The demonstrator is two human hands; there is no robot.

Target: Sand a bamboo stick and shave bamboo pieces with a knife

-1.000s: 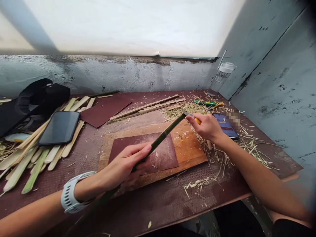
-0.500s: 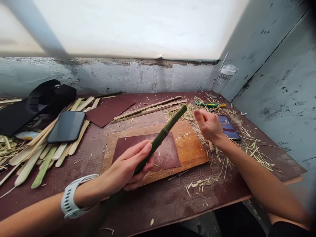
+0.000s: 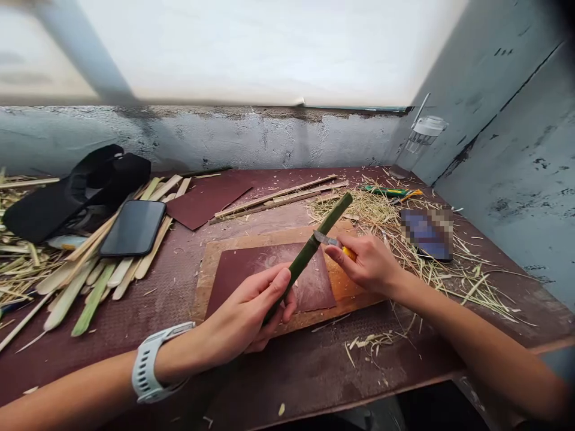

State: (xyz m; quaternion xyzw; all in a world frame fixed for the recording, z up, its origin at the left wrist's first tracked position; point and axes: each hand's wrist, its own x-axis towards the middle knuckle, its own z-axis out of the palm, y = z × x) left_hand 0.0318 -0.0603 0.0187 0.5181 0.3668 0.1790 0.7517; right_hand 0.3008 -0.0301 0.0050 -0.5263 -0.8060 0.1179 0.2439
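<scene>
Two bare hands over the wooden board (image 3: pixel 269 239), both busy with one green bamboo stalk (image 3: pixel 321 230). Left hand (image 3: pixel 245 317) closed around the stalk's lower part, just above the board's near edge, thumb and fingers wrapped tight. Far end of the stalk raised, slanting out past the board's far right corner. Right hand (image 3: pixel 366 263) clamped on a yellow-handled knife (image 3: pixel 332 241) above the board's right side, blade laid against the stalk about midway along it.

By the look of it, a shaving cut at its start, edge touching the green skin. Calls for a firm, unmoving left grip, a shallow blade angle and a stroke kept clear of the left fingertips.

Under the stalk, on the board, a dark sheet of sandpaper (image 3: pixel 242 272). Right of and beyond the board, loose shavings (image 3: pixel 381 209). Well to the left of the board, pale split strips (image 3: pixel 90 281) under a black phone (image 3: pixel 135 227).
</scene>
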